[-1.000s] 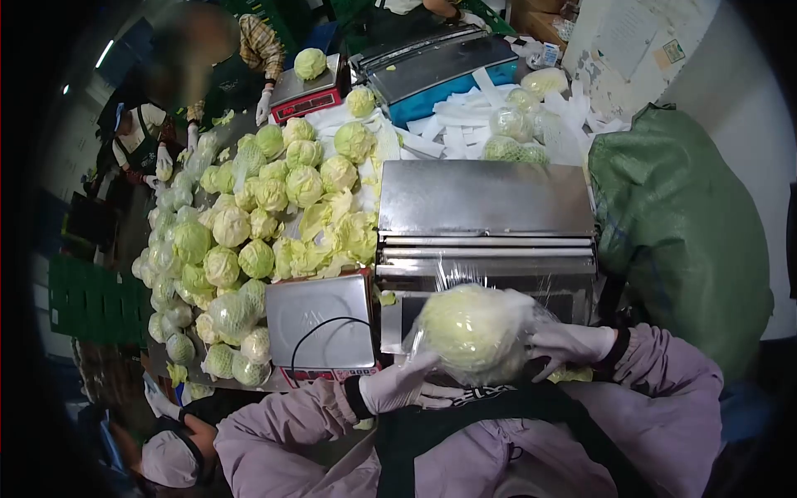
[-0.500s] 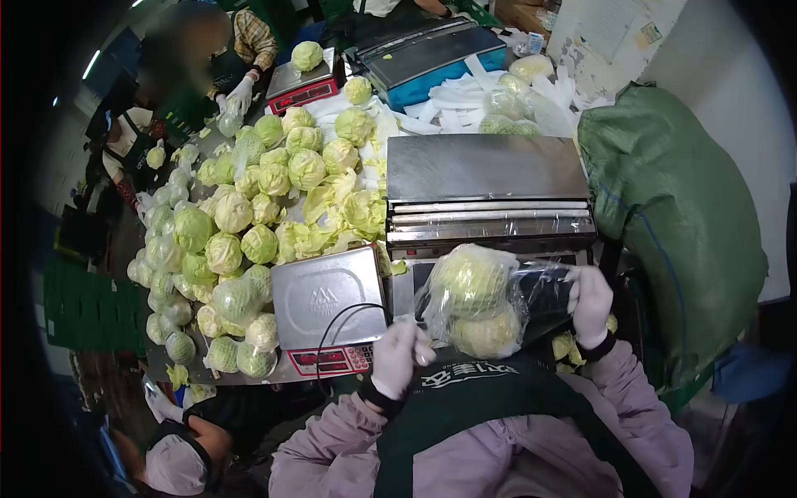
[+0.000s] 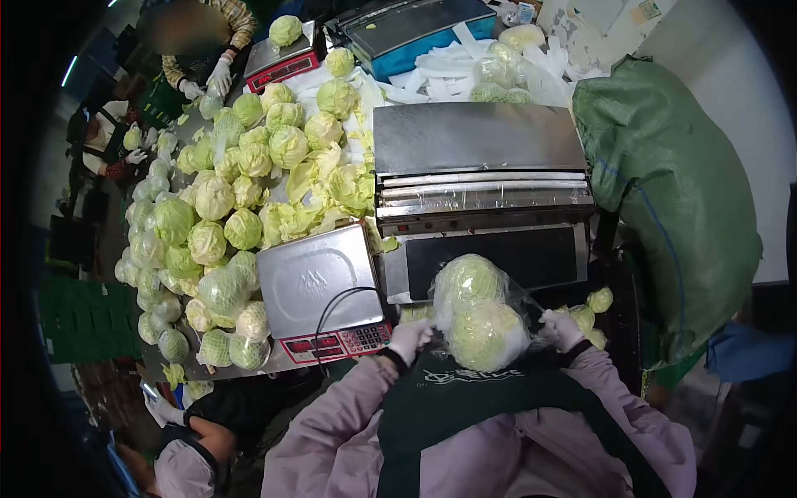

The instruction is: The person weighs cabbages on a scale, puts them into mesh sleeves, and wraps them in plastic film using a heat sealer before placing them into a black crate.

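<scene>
Cabbages: we are holding two wrapped cabbages (image 3: 477,311) against our chest, low in the centre of the frame, clear film bunching around them
Left hand: our gloved left hand (image 3: 410,339) is closing on the film at the bundle's left side, fingers curled tight into it
Right hand: our gloved right hand (image 3: 561,329) is gripping the film at the bundle's right side, fingers pinched narrow
Wrapper: the steel wrapper (image 3: 481,195) is sitting just above the bundle, in the centre of the frame, its film roll stretching across the front
Scale: a scale (image 3: 320,290) with a red keypad is standing left of the wrapper, a black cable looping over its pan
Pile: a pile (image 3: 241,199) of loose and wrapped heads is spreading over the left half of the frame
Sack: a green sack (image 3: 672,183) is bulging at the right
Others: a person's gloved hand (image 3: 220,76) is reaching toward the pile at the upper left, beside a second scale (image 3: 282,56) carrying one head
</scene>
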A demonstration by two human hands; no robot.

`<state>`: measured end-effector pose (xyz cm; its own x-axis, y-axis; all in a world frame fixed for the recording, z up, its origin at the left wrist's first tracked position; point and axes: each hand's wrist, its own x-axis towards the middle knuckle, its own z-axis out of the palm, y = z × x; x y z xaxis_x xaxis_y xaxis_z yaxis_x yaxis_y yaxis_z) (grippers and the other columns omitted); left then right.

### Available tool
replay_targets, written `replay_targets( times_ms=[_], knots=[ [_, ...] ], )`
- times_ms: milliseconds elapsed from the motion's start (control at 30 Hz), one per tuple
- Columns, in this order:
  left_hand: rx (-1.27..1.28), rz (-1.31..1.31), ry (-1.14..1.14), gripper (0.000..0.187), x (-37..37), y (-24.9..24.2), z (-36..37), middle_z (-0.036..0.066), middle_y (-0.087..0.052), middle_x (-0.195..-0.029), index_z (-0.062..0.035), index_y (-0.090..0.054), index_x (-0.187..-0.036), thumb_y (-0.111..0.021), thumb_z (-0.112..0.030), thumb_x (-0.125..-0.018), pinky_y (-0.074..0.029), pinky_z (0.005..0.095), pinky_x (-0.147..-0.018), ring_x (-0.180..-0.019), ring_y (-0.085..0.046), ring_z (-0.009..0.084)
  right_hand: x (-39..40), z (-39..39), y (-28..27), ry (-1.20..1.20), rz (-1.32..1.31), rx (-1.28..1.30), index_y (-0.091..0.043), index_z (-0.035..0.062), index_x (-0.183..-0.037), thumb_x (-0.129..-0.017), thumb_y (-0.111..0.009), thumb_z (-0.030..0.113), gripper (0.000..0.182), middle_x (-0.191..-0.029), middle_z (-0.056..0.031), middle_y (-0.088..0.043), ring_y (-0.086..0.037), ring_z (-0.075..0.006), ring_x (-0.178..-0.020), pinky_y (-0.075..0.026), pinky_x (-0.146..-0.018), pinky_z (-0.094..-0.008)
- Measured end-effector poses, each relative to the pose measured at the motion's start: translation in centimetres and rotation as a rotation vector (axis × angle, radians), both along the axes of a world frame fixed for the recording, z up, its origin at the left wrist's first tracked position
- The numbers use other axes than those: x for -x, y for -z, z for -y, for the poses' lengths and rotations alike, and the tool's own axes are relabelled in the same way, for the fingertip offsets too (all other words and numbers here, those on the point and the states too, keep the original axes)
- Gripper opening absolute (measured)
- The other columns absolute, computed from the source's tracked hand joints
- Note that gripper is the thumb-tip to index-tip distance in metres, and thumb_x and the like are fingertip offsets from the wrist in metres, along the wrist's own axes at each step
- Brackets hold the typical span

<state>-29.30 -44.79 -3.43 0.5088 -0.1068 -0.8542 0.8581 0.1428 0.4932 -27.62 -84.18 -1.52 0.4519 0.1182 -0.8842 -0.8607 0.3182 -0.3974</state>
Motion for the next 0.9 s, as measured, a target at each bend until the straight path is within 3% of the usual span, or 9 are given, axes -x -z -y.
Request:
replay_targets(
  times_ms=[67,133,233,367,533,600,667,767,900],
  knots=[
    [-0.129,0.391,0.327,0.03,0.1,5.7,3.3,0.008,-0.068,-0.085,-0.0052,-0.066,-0.096,-0.048,-0.028,-0.094,-0.049,0.0346,-0.062,-0.071,-0.063,0.0202,1.0,-0.4,4.8,-0.151,0.206,0.149,-0.061,0.0068,-0.084,-0.096,-0.049,0.023,0.024,-0.068,0.001,-0.057,-0.053,-0.0097,-0.062,-0.044,-0.057,-0.0255],
    [0.786,0.215,-0.103,0.039,-1.6,7.5,8.0,0.013,-0.066,-0.107,-0.0051,-0.064,-0.111,-0.047,-0.036,-0.095,-0.051,0.0395,-0.079,-0.092,-0.065,0.0255,0.8,-3.6,4.0,-0.227,0.343,0.415,-0.062,0.0043,-0.082,-0.096,-0.049,0.02,0.025,-0.077,0.0,-0.061,-0.054,-0.0097,-0.073,-0.045,-0.067,-0.0254],
    [1.024,-0.291,-0.165,0.047,-3.7,1.4,9.5,0.016,-0.064,-0.114,-0.0048,-0.058,-0.12,-0.044,-0.042,-0.096,-0.05,0.0418,-0.088,-0.098,-0.063,0.0267,1.6,-5.3,3.8,-0.324,0.682,0.791,-0.058,0.0016,-0.074,-0.095,-0.047,0.017,0.028,-0.071,-0.0061,-0.058,-0.051,-0.0151,-0.065,-0.043,-0.063,-0.03],
    [1.197,-0.281,-0.028,0.049,-7.2,-4.1,10.5,0.016,-0.059,-0.121,-0.0045,-0.051,-0.127,-0.046,-0.042,-0.095,-0.046,0.0412,-0.094,-0.106,-0.059,0.0264,-0.2,-4.0,-4.8,-0.129,0.958,0.996,-0.056,0.0038,-0.072,-0.095,-0.043,0.012,0.027,-0.066,-0.0033,-0.05,-0.047,-0.0137,-0.061,-0.04,-0.058,-0.0294],
    [1.161,-0.175,0.345,0.055,-11.6,-14.0,6.8,0.016,-0.052,-0.13,-0.0042,-0.042,-0.135,-0.048,-0.042,-0.095,-0.041,0.0404,-0.101,-0.117,-0.053,0.0259,-2.9,-4.4,-23.8,0.315,1.228,0.939,-0.059,0.0013,-0.085,-0.099,-0.047,0.018,0.025,-0.061,0.0035,-0.046,-0.037,-0.0017,-0.05,-0.029,-0.045,-0.0196],
    [1.08,-0.206,0.618,0.059,-12.4,-16.7,6.2,0.016,-0.05,-0.133,-0.0041,-0.039,-0.138,-0.049,-0.042,-0.095,-0.039,0.0401,-0.104,-0.121,-0.05,0.0257,-2.0,-6.1,-29.0,0.06,1.613,1.19,-0.054,0.0019,-0.078,-0.099,-0.043,0.013,0.026,-0.058,0.0003,-0.046,-0.04,-0.0094,-0.046,-0.032,-0.043,-0.0238],
    [1.062,-0.222,0.884,0.064,-12.0,-17.2,7.1,0.016,-0.042,-0.14,-0.0025,-0.033,-0.141,-0.05,-0.042,-0.094,-0.035,0.0391,-0.107,-0.128,-0.044,0.0247,-1.8,-6.9,-35.2,-0.753,1.848,1.165,-0.062,0.003,-0.073,-0.081,-0.063,0.006,0.009,-0.06,-0.0045,-0.052,-0.053,-0.0215,-0.051,-0.044,-0.05,-0.0317],
    [0.865,-0.106,1.353,0.072,-11.1,-17.2,9.2,0.012,-0.04,-0.141,-0.0093,-0.02,-0.147,-0.053,-0.043,-0.093,-0.043,0.0395,-0.101,-0.126,-0.046,0.0209,-2.8,-10.2,-33.9,-0.717,1.855,0.819,-0.062,0.0155,-0.077,-0.058,-0.076,0.019,0.024,-0.061,-0.0007,-0.051,-0.052,-0.017,-0.052,-0.039,-0.044,-0.0296],
    [0.765,0.226,1.537,0.061,-9.9,-18.1,10.3,0.012,-0.043,-0.138,-0.0017,-0.028,-0.143,-0.054,-0.028,-0.095,-0.036,0.0288,-0.105,-0.121,-0.046,0.0166,-10.4,-12.6,-26.4,-0.577,1.981,1.081,-0.058,0.0112,-0.077,-0.086,-0.059,0.022,0.014,-0.067,-0.0083,-0.05,-0.053,-0.0278,-0.056,-0.042,-0.049,-0.0348]
  ],
)
